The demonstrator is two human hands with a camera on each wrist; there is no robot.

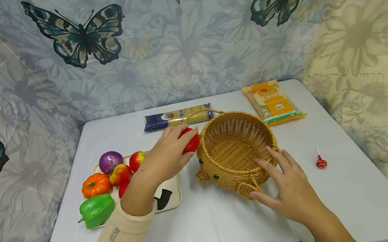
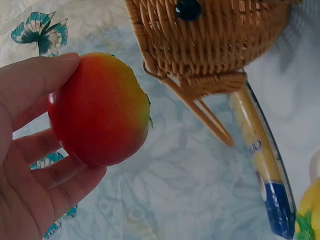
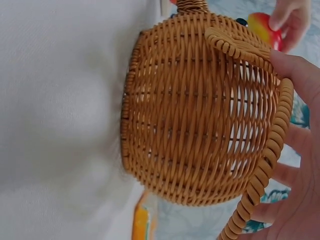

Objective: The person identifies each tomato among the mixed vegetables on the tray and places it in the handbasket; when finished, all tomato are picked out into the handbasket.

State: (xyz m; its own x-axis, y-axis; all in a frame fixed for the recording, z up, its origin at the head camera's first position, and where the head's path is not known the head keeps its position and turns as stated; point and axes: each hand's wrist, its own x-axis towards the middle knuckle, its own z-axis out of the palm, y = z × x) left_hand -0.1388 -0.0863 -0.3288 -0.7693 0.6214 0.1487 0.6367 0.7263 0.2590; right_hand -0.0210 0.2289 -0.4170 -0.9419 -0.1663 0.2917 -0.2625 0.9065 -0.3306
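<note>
My left hand (image 1: 167,154) grips a red tomato (image 2: 100,110) with yellow shading and green leaf tips, beside the basket's left rim. The thumb is on one side of it and the fingers are on the other. A round wicker basket (image 1: 223,178) with dark button eyes stands upright on the table, its visible inside bare. My right hand (image 1: 291,188) holds the basket's near right rim, fingers over the edge and thumb at the wicker ear (image 3: 235,45). The basket's handle (image 3: 265,170) passes in front of that hand's fingers in the right wrist view.
A cream tray (image 1: 177,196) at left carries a purple onion (image 1: 110,161), an orange pumpkin (image 1: 95,185), a green pepper (image 1: 97,211) and red-yellow fruits (image 1: 120,174). Behind lie a noodle pack (image 1: 179,117) and a yellow grain bag (image 1: 273,102). A lollipop (image 1: 320,161) lies right.
</note>
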